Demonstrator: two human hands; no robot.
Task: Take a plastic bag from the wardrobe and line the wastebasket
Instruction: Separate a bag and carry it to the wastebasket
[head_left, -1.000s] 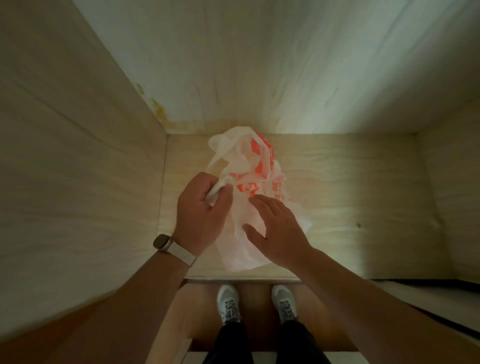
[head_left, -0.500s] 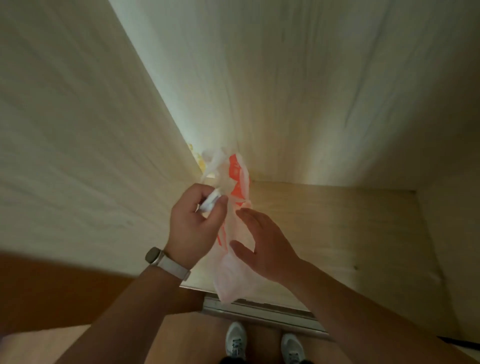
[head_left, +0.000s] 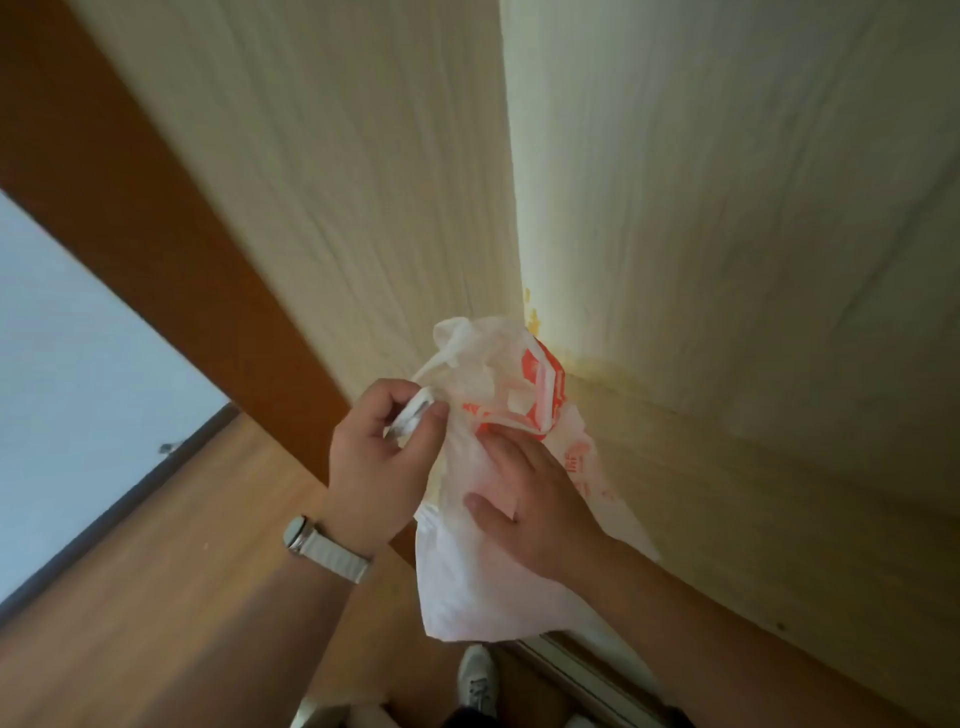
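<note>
A crumpled white plastic bag (head_left: 483, 587) with orange-red print hangs in front of me at the wardrobe's front edge. My left hand (head_left: 379, 467), with a pale watch on its wrist, pinches a twisted handle of the bag between thumb and fingers. My right hand (head_left: 524, 499) lies flat against the bag's side with fingers spread, touching it but not gripping. The wardrobe (head_left: 727, 260) is pale wood inside, with a yellowish stain in the back corner. No wastebasket is in view.
The wardrobe's brown side panel (head_left: 156, 249) runs diagonally on the left. Beyond it are a wooden floor (head_left: 156, 571) and a pale wall (head_left: 67, 374). A sliding-door track (head_left: 582, 675) and my white shoe (head_left: 475, 680) show at the bottom.
The bag has been lifted off the wardrobe's bottom and drawn out toward me. My view has swung left, so the room's floor and wall now show.
</note>
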